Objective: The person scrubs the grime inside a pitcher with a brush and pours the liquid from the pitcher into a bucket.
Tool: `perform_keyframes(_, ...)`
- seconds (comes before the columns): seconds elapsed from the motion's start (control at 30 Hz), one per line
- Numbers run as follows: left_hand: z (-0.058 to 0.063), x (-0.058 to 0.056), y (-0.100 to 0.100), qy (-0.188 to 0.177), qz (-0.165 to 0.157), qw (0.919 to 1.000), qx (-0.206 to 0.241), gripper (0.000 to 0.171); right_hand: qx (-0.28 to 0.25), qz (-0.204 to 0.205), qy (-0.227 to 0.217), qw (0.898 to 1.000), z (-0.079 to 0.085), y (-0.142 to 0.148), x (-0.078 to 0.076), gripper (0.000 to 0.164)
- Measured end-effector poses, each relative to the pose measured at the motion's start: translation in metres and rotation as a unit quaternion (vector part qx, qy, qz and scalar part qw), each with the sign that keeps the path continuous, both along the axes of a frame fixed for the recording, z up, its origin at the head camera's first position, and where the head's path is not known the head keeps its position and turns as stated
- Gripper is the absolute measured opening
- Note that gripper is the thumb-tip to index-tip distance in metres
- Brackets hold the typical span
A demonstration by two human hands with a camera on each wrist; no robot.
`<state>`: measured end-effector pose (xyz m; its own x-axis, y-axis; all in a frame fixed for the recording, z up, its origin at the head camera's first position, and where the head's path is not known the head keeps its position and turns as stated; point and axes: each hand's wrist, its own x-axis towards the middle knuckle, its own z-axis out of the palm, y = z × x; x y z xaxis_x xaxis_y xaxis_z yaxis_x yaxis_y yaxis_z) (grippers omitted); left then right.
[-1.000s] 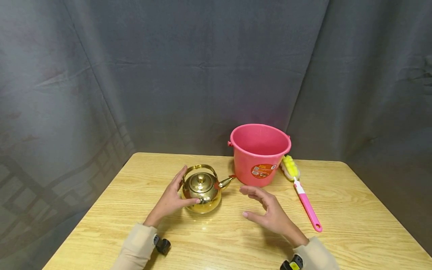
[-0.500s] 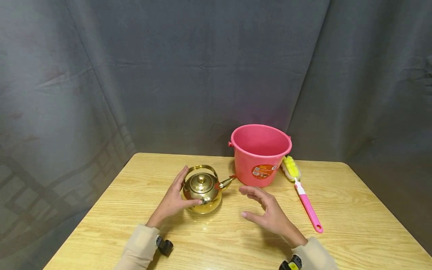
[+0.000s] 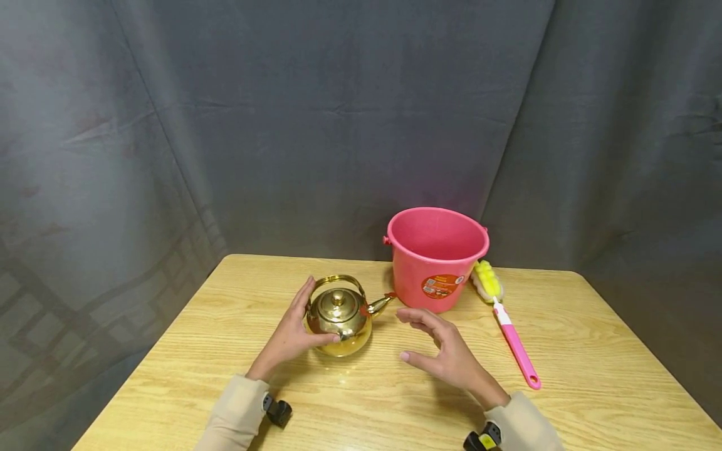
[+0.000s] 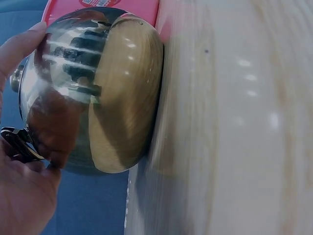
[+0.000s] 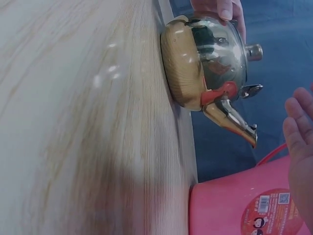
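From the head view: a shiny gold teapot stands upright on a pale wooden table, left of the middle, its spout pointing right. The left hand cups its left side, thumb on the near face, fingers along the left side, parted from the thumb. The right hand hovers to the right of the teapot, fingers together and gently bent, thumb held apart, with nothing in its grasp. Beyond it sits a pink bucket with an orange label; at far right lies a brush with a yellow head and pink handle, untouched. A grey curtain hangs behind. As far as can be judged, little is done: the left hand has hold of the teapot, but its lid is on and the right hand is not yet in contact.

From the left wrist, turned sideways: the thumb tip touches the polished body, and the base appears to rest on the table. The other fingers are mostly hidden, so how firmly they press cannot be told.

From the right wrist, also sideways: the spout points towards the bucket, apart from it; the right fingers touch neither.
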<state>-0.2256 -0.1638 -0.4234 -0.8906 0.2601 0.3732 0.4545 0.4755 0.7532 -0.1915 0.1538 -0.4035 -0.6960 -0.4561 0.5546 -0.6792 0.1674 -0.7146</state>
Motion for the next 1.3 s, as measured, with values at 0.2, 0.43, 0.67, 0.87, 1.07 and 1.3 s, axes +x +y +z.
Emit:
perform_keyframes(0.2, 0.000, 0.000, -0.001, -0.005, -0.008, 0.9999, -0.007, 0.128, 0.000, 0.009, 0.014, 1.000, 0.000, -0.004, -0.003, 0.061)
perform_keyframes(0.43, -0.001, 0.000, 0.000, -0.004, -0.008, 0.9999, -0.006, 0.130, -0.001, 0.019, 0.020, 1.000, 0.002, -0.009, -0.004, 0.061)
perform_keyframes(0.67, 0.000, 0.000, 0.000, -0.004, -0.009, 0.9999, -0.003, 0.129, 0.001, 0.016, 0.028, 0.999, 0.003, -0.013, -0.006, 0.061)
perform_keyframes(0.87, 0.000, 0.001, 0.000, -0.006, -0.006, 1.0000, -0.005, 0.129, 0.006, 0.016, 0.021, 1.000, 0.005, -0.015, -0.007, 0.059)
perform_keyframes(1.07, 0.000, 0.000, 0.000, -0.004, -0.005, 1.0000, -0.004, 0.129, -0.001, 0.019, 0.022, 1.000, 0.008, -0.019, -0.008, 0.063)
perform_keyframes(1.3, 0.000, 0.001, 0.000, -0.007, -0.005, 1.0000, -0.005, 0.128, -0.015, 0.030, 0.029, 0.999, 0.008, -0.022, -0.010, 0.062)
